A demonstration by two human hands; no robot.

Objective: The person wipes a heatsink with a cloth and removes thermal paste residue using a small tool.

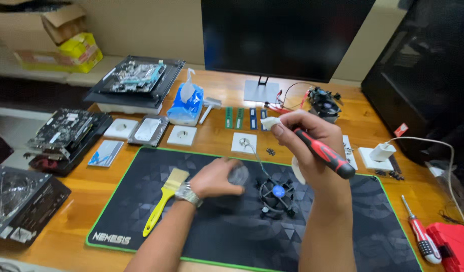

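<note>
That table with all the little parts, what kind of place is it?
Probably a computer repair or building bench. A cooler fan lies on the black mat, circuit boards sit at the back, and the right hand holds a red screwdriver.

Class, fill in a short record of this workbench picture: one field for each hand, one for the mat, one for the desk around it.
Left hand: cups a small blurred clear object; what it is cannot be told.
Right hand: holds a red-and-black screwdriver and a white tissue.
Mat: cooler fan, yellow brush.
Desk: monitor, tissue pack, memory sticks.
</note>
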